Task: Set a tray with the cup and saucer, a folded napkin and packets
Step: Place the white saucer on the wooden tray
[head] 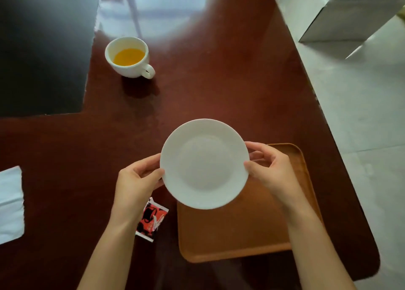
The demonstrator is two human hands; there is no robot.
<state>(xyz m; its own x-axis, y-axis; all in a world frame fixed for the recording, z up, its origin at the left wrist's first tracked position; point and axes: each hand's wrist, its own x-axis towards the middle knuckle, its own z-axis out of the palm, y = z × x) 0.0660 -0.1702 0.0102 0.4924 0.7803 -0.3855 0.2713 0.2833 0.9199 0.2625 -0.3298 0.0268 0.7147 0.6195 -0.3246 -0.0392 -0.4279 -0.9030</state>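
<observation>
The dark red-brown table [219, 81] fills most of the frame, with a black panel [43, 48] at upper left. My orange tray [230, 235] lies at lower right of centre, bare where I can see it. I hold the white saucer [205, 163] in the air at mid-frame, over the tray's far left corner, its face tilted toward me. My left hand [135, 180] pinches the saucer's left rim, thumb on top and fingers curled under; my right hand [269, 169] clamps the right rim the same way, thumb on the rim. The white cup [129, 57], holding orange liquid, stands well apart at upper left. A white napkin [11, 204] lies at the left edge. A red and black packet [152, 220] lies beside the tray, partly under my left wrist
</observation>
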